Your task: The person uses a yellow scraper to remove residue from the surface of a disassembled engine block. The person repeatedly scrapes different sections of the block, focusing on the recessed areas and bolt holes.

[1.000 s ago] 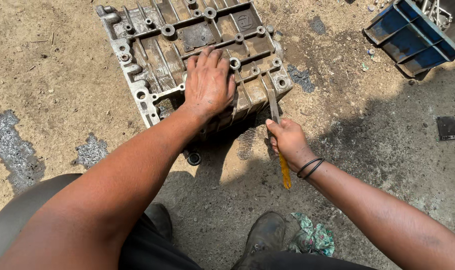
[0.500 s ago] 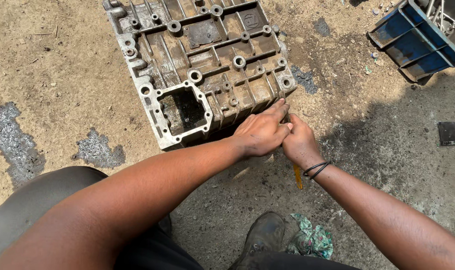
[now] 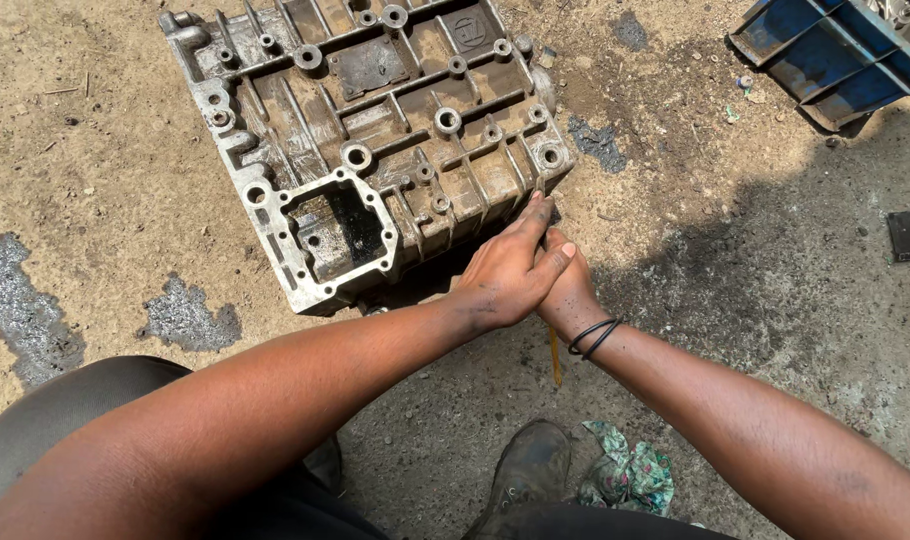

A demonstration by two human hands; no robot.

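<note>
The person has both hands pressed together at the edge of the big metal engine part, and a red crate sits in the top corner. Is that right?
Not quite. The crate is blue, not red, as the head view shows. The rest holds: the left hand lies over the right hand at the edge of the metal engine part.

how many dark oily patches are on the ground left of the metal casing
2. One dark patch lies at the far left edge of the ground; the other patch lies nearer the metal casing, off its lower left corner. The arm may hide others.
</note>
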